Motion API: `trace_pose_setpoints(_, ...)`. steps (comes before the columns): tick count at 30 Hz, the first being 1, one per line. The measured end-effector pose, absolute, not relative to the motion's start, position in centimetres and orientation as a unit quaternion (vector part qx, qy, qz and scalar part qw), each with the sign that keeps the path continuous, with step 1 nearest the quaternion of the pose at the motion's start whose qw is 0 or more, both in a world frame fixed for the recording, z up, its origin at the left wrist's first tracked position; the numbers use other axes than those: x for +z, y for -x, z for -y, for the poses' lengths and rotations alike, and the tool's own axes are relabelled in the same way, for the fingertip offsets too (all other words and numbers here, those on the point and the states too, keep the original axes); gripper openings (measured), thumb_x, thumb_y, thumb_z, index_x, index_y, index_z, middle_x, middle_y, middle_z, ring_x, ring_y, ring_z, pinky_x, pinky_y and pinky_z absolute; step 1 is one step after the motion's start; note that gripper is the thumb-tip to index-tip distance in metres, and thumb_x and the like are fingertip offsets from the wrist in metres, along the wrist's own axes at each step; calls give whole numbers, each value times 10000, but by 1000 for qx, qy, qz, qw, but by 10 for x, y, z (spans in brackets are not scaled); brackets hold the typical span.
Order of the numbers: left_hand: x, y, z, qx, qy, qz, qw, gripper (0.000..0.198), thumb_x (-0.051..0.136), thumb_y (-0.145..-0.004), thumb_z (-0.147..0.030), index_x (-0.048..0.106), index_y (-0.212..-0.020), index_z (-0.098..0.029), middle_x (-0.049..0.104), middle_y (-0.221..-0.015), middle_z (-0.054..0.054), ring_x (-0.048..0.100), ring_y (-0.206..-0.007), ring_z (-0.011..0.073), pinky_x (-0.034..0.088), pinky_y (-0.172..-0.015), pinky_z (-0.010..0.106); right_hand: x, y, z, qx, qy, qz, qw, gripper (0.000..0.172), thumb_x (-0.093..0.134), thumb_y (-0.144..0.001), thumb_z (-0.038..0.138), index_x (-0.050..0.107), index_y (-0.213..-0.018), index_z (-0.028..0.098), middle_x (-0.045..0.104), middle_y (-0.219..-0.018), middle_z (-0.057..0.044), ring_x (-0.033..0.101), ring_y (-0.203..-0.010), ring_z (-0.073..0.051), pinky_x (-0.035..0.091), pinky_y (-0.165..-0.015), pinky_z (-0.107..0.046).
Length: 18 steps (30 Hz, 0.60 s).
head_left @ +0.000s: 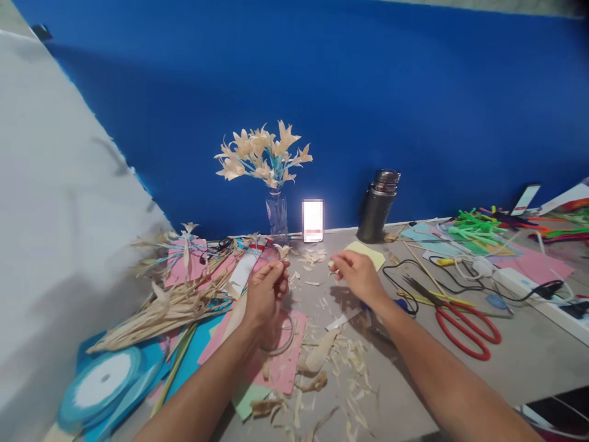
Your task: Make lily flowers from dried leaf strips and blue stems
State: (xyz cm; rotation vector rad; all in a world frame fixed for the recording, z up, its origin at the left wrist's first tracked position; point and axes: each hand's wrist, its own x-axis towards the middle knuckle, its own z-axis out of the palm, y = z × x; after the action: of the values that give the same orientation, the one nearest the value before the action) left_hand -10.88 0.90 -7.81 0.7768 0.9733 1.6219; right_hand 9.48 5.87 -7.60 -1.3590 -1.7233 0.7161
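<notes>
Husk flower (pixel 283 251), small and pale, at mid-counter, just above the fingertips of the left hand (pixel 270 285). Left thumb and fingers pinched together on it; the exact grip is partly hidden by the fingers. Right hand (pixel 358 273) a little apart to the right, thumb and forefinger closed on a pale scrap (pixel 331 264), too small to identify.

Between and beyond the hands, loose husk pieces (pixel 312 256) on the counter (pixel 515 374). Below the left hand, pink paper (pixel 294 368) with a grey ring (pixel 291 336) on it; husk trimmings (pixel 356 362) scattered to its right. Yellow paper (pixel 375 255) just beyond the right hand.

Far side: clear bottle (pixel 277 216) upright, holding a bouquet of husk flowers (pixel 262 153) on blue stems; lit screen (pixel 313 221) to its right, display blurred; dark flask (pixel 378 209) farther right, before a blue wall (pixel 350 92).

Left: bundle of dry husks (pixel 156 316), blue ribbon spool (pixel 103 380) nearer. Right: red-handled scissors (pixel 464 328), blades parted; white power strip (pixel 543 298) beyond them; bright green pipe cleaners (pixel 478 228) at far right.
</notes>
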Motion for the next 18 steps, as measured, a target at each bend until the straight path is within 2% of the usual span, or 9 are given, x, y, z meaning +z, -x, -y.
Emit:
trace_pose_setpoints(3,-76,114,-12,685,-305,-399,528,309,837,-669,-376,692,-784,-128,592,-650,-19,458,-489,39,280,-431,148,-53,-104,-84,275,550,680,400,247,525,-923,344,705,-858,188,772,-781,-24,684,-570,-132,448,-540,-216)
trace_pose_setpoints(6,-76,117,-14,684,-291,-389,545,348,873,-613,-358,691,-790,-121,591,-660,-20,511,-521,54,338,-454,152,-47,-100,-116,236,568,729,299,261,515,-924,301,709,-806,171,778,-786,-35,688,-572,-119,422,-523,-197)
trace_pose_setpoints(8,-77,119,-16,685,-284,-384,551,356,886,-591,-350,681,-771,-121,584,-646,-23,528,-534,63,369,-469,159,-53,-95,-137,234,572,743,257,218,572,-874,224,705,-716,155,768,-723,-37,686,-560,-119,424,-536,-191)
trace_pose_setpoints(11,-78,123,-20,691,-275,-374,554,355,898,-570,-330,656,-732,-125,572,-622,-30,518,-527,59,367,-464,157,-68,-87,-161,228,577,759,198,119,651,-790,166,732,-705,147,747,-651,-25,672,-548,-123,427,-545,-187)
trace_pose_setpoints(14,-80,126,-23,695,-265,-368,557,370,904,-543,-302,636,-732,-132,569,-616,-38,504,-512,52,332,-443,149,-83,-82,-174,208,583,771,150,128,675,-767,203,752,-685,143,712,-584,-25,650,-557,-135,414,-543,-197)
trace_pose_setpoints(18,-82,126,-24,693,-252,-374,562,388,896,-541,-275,622,-781,-144,561,-608,-53,481,-487,46,292,-423,145,-95,-74,-179,181,589,781,101,260,671,-789,318,748,-612,144,703,-591,-51,641,-605,-157,401,-560,-220)
